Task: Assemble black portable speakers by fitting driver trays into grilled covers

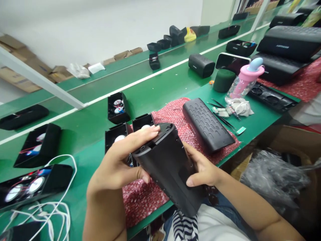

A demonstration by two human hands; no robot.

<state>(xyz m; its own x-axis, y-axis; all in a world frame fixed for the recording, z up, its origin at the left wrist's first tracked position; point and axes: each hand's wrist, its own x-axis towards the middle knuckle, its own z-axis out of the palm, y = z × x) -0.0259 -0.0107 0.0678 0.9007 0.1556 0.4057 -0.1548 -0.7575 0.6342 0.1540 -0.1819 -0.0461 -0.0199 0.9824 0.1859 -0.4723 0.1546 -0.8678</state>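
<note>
A black speaker housing [165, 164] is tilted between both hands, over the near edge of the bench. My left hand [127, 154] grips its upper end, fingers across the end face and thumb on the near side. Lower down, my right hand [200, 167] is wrapped round the other side, its thumb on the broad face. Beneath lies red bubble wrap [142, 204]. A black speaker cover with a scale-like pattern [207, 125] rests on the wrap to the right. Open black housings with wires and round speaker drivers [117, 105] stand behind my left hand.
White cables [66, 214] and an open speaker [27, 185] lie at the left. To the right are tweezers [223, 120], a pink-lidded bottle [244, 80], a green cylinder [222, 80] and stacked speakers [288, 43]. Below the bench edge sits a box with clear plastic bags [273, 180].
</note>
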